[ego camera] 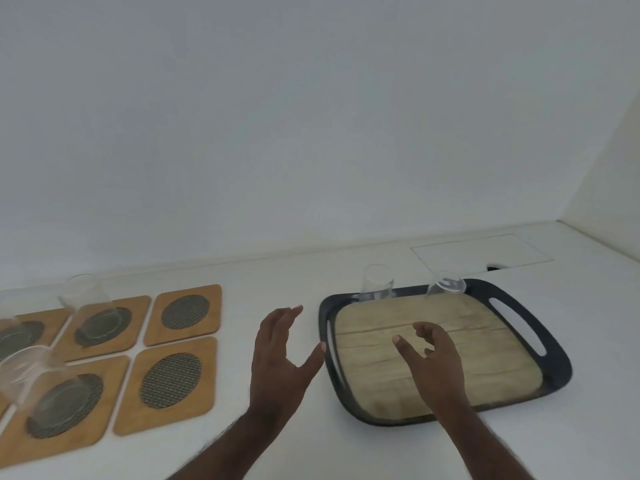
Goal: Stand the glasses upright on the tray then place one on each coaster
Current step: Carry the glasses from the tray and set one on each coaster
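Note:
A dark tray (554,362) with a wood-look inlay lies on the white counter at the right. Two clear glasses stand upright at its far edge, one at the left (375,284) and one further right (446,285). Several wooden coasters lie at the left. Clear glasses stand on the near-left coaster (38,382), the middle far coaster (86,299) and a coaster at the left edge (14,334). Two coasters are bare, the far right (185,315) and the near right (169,384). My left hand (280,362) hovers open between coasters and tray. My right hand (433,358) hovers open over the tray, fingers curled.
A white wall runs behind the counter, with a corner at the far right. A flush rectangular panel (481,254) with a small dark notch sits in the counter behind the tray.

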Demonstrator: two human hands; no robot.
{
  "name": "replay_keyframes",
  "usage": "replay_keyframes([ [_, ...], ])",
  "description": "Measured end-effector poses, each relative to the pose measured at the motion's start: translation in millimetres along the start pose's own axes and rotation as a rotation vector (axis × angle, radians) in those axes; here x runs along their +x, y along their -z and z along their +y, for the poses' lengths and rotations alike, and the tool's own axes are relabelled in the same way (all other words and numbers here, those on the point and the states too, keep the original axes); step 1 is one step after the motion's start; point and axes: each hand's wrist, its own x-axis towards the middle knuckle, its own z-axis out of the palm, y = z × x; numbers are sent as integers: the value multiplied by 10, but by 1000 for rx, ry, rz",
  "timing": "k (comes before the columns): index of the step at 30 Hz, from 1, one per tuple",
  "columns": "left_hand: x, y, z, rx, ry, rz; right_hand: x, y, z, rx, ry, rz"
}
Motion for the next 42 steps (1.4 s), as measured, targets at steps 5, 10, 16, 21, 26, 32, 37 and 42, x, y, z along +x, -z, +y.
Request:
replay_keyframes([
  [5, 99, -457, 121, -13, 38, -126, 294, 294, 183, 7, -23, 28],
  [10, 322, -809, 261, 26, 44, -214, 612, 444, 333, -5, -36, 89],
  [16, 643, -1166, 334, 90, 70, -326, 1002, 451, 478, -34, -73, 117],
  [21, 845, -1371, 345, 83, 116, -360, 1210, 365, 577, -17, -112, 51],
  [26, 1086, -1486, 355, 156, 109, -443, 1311, 256, 636, 62, -154, 29],
  [32, 1229, -1675, 277, 166, 109, -439, 1421, 186, 667, 95, -132, 29],
  [37, 1144, -1780, 204, 104, 100, -410, 1411, 187, 714, 92, -154, 0],
  [42, 1081, -1787, 174, 54, 112, -408, 1292, 209, 690, 49, -142, -2],
])
